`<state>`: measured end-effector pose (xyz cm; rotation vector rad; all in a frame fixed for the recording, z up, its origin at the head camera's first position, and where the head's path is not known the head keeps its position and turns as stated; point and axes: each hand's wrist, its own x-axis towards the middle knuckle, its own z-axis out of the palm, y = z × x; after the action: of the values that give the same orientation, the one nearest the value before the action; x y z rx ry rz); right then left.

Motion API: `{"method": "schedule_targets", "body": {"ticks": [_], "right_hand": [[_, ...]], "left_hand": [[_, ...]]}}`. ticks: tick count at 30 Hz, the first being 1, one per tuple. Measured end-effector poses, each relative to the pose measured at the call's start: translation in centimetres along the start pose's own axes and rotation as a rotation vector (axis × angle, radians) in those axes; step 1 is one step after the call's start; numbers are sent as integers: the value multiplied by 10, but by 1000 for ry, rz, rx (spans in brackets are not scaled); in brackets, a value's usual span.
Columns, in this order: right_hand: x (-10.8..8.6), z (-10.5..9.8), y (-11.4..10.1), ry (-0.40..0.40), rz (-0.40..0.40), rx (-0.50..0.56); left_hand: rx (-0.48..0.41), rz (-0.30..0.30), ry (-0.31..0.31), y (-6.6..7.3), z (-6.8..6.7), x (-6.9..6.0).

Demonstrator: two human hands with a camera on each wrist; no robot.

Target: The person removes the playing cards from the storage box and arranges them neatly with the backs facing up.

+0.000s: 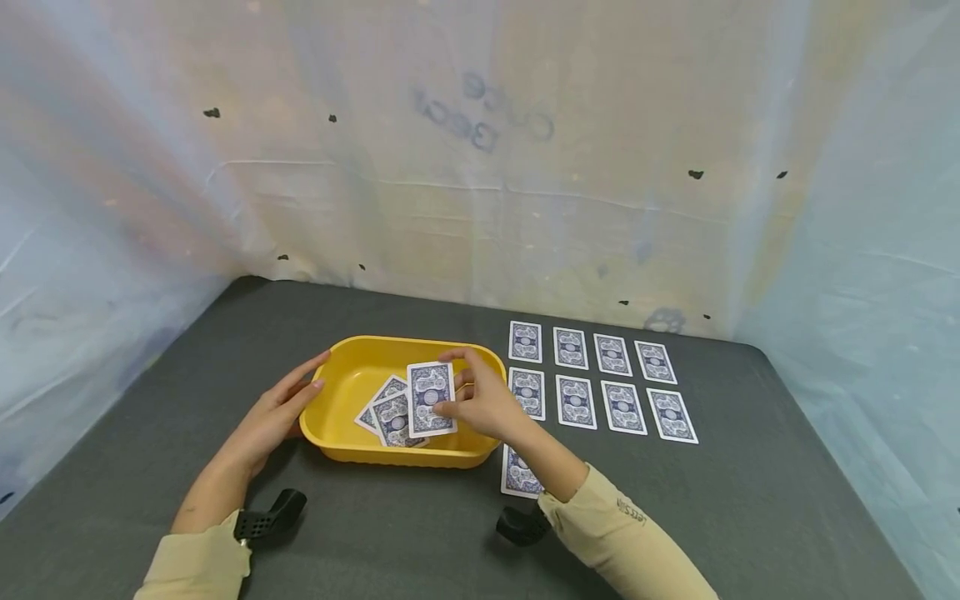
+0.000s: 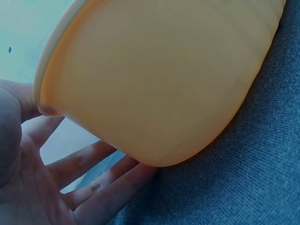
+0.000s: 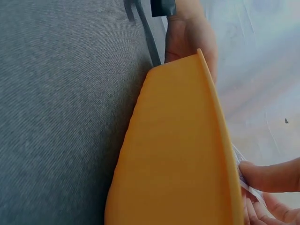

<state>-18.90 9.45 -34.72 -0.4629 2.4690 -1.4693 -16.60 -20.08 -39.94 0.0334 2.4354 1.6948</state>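
A yellow plastic tray point(image 1: 345, 454) sits on the dark table with several blue-backed playing cards point(image 1: 392, 415) overlapping inside it. My left hand point(image 1: 272, 410) holds the tray's left end. In the left wrist view, the left hand's thumb hooks at the rim while the other fingers point(image 2: 98, 185) lie along the outside of the tray wall point(image 2: 154, 93). My right hand point(image 1: 483, 400) pinches a face-down playing card point(image 1: 431, 392) above the cards in the tray. In the right wrist view, the tray's side hides most of that card, and the right thumb point(image 3: 269, 176) presses on it.
To the right of the tray, face-down playing cards point(image 1: 576, 402) lie in two spaced rows. One more card point(image 1: 519, 475) begins a row nearer me, partly covered by my right forearm. Plastic sheeting point(image 1: 480, 208) hangs behind the table point(image 1: 405, 533) and at both sides.
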Motion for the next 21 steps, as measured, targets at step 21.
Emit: {"method": "schedule_targets", "body": {"ticks": [21], "right_hand": [[-47,-60,30,75,-31,88]], "left_hand": [[16,-11,2,0,-3,0]]}}
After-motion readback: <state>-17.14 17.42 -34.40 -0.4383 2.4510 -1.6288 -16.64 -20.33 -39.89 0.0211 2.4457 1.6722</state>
